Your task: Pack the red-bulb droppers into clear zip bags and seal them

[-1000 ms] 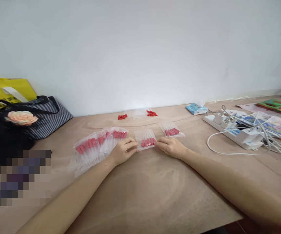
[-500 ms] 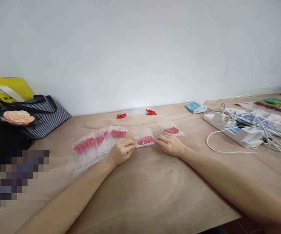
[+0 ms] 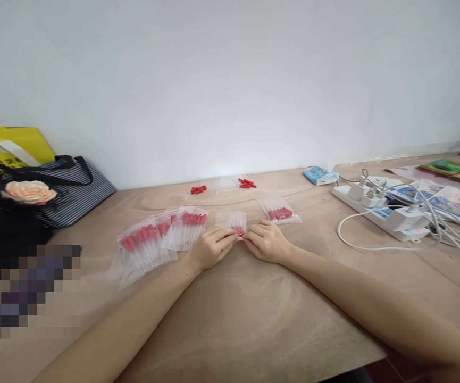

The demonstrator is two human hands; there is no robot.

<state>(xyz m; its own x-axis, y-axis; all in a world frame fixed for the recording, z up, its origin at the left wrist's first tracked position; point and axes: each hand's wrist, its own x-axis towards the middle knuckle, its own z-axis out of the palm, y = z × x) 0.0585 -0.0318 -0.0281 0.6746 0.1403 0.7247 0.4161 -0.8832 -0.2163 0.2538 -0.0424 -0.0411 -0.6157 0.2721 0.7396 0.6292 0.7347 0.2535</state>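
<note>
A clear zip bag (image 3: 231,218) of glass droppers with red rubber bulbs lies on the table in front of me, its near edge towards me. My left hand (image 3: 214,247) pinches that near edge, and my right hand (image 3: 267,241) pinches it close beside, the fingertips almost meeting. My fingers cover part of the red bulbs. To the left, several filled zip bags (image 3: 145,242) overlap in a fanned row, bulbs at the far end. Beyond my right hand lies another filled zip bag (image 3: 281,210), bulbs towards me.
Near the wall lie loose red bulbs (image 3: 199,189), more bulbs (image 3: 247,183) and thin clear tubes (image 3: 226,184). A white power strip (image 3: 377,215) with chargers and looping cables occupies the right, beside a blue tissue pack (image 3: 320,175). A striped bag (image 3: 74,197) stands at the left.
Both hands have come together along the bag's near edge, the left moving right and the right moving left. They now cover more of the red bulbs.
</note>
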